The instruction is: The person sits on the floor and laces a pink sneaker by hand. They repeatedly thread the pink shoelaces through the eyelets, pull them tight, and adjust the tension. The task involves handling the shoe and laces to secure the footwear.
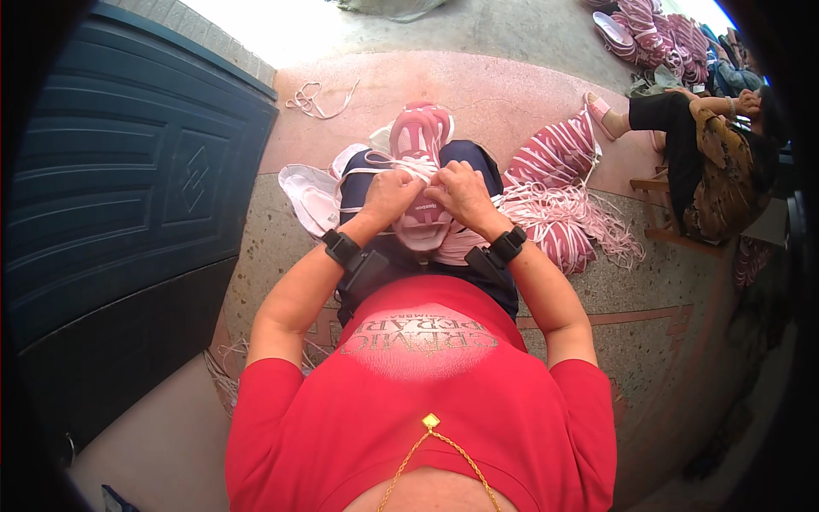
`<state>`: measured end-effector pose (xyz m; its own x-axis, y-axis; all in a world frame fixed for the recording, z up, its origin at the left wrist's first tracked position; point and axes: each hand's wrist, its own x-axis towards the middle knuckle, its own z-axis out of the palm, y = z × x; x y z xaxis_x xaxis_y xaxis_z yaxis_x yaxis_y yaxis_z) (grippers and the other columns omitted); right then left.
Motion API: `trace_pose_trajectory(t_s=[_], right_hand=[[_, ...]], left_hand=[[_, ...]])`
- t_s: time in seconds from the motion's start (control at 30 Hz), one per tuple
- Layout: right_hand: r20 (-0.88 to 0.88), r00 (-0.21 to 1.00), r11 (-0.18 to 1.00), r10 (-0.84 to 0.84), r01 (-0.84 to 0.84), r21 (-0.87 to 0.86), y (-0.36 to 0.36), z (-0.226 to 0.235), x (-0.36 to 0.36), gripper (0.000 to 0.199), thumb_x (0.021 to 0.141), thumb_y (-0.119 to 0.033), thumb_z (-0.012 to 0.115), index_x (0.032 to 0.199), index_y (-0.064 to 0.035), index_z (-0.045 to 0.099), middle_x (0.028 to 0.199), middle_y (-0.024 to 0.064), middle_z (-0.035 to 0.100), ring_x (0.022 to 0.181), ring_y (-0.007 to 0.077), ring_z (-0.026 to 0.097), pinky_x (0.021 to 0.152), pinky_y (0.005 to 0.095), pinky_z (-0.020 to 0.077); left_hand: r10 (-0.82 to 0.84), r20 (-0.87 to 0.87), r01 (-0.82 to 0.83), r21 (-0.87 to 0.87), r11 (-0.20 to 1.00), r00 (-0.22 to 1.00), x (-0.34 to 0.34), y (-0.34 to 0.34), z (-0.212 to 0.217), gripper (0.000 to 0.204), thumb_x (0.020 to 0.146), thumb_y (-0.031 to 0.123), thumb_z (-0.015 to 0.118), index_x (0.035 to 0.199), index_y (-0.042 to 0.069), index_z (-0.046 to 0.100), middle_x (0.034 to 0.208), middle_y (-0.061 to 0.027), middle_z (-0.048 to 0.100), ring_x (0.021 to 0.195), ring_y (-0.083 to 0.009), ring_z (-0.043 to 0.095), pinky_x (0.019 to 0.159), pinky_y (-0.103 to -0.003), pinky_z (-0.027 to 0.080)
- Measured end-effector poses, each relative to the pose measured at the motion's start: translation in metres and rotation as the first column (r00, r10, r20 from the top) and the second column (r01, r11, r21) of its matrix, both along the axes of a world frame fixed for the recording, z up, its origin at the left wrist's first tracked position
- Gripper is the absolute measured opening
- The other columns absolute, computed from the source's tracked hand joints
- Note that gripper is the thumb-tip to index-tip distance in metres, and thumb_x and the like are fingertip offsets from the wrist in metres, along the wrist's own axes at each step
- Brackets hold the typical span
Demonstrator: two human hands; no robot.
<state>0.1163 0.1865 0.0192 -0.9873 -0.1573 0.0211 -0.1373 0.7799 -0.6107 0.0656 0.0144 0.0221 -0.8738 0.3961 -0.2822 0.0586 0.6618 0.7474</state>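
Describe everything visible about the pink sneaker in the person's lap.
The pink sneaker has lighter and darker pink panels that look like fabric or soft synthetic. It lies at the navy-trousered knees, toe pointing away from the person, opening toward the body. White lace crosses its front and loops off to the left. The left hand and right hand pinch lace over its middle. Whether a sole is attached is unclear.

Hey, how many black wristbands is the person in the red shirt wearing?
2: one black wristband sits behind the left hand, and the other black wristband sits behind the right hand. Neither is hidden.
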Motion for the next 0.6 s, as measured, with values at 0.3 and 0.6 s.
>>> trace_pose_trajectory(t_s=[0.3,0.6], right_hand=[[0.491,0.871,0.140,0.001,0.486,-0.863,0.118,0.042,0.008,0.019,0.085,-0.010,0.049,0.089,0.0040,0.062,0.115,0.0134,0.059,0.099,0.0213,0.057,0.092,0.0372,0.0433],[0.365,0.816,-0.575,-0.449,0.048,-0.816,0.381,-0.008,0.173,0.015,0.088,-0.013,0.042,0.074,-0.0076,0.044,0.071,0.0042,0.044,0.064,0.0151,0.041,0.059,0.0307,0.0327]], left_hand=[[0.454,0.336,-0.512,0.783,0.352,0.825,-0.054,-0.079,0.037,0.012,0.093,0.012,0.050,0.086,0.005,0.056,0.090,-0.0130,0.065,0.086,-0.0227,0.065,0.081,-0.035,0.052],[0.806,0.404,-0.643,0.765,-0.037,0.434,-0.073,-0.308,0.064,0.011,0.095,0.015,0.047,0.092,0.005,0.050,0.060,0.0028,0.031,0.046,-0.0068,0.026,0.040,-0.023,0.022]])
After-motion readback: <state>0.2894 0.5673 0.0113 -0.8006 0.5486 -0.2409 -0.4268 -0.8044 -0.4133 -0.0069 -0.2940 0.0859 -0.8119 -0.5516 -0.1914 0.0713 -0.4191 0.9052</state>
